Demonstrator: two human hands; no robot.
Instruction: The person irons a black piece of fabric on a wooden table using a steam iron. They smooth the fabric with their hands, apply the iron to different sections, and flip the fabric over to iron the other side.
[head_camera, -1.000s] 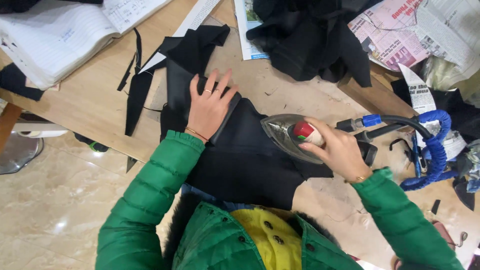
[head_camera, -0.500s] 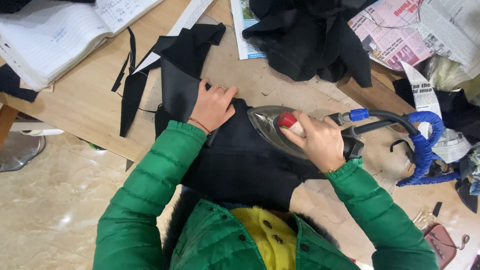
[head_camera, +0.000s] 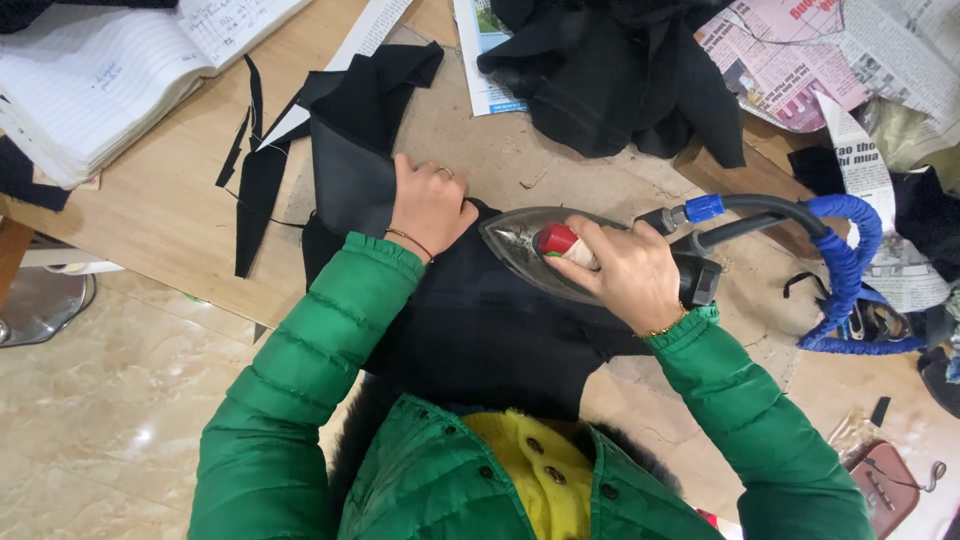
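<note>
One steam iron (head_camera: 530, 250) sits at centre on one black fabric panel (head_camera: 470, 320). The right hand (head_camera: 620, 275) is closed around its handle (mostly hidden beneath the fingers). The left hand (head_camera: 430, 205), at 10 o'clock from the iron, lies flat and open, pressing the fabric. One notebook (head_camera: 90, 80) at 10 o'clock is cut off by the frame.

Green puffer jacket sleeves (head_camera: 300, 370), yellow buttoned top (head_camera: 530, 480), thin bracelets.
</note>
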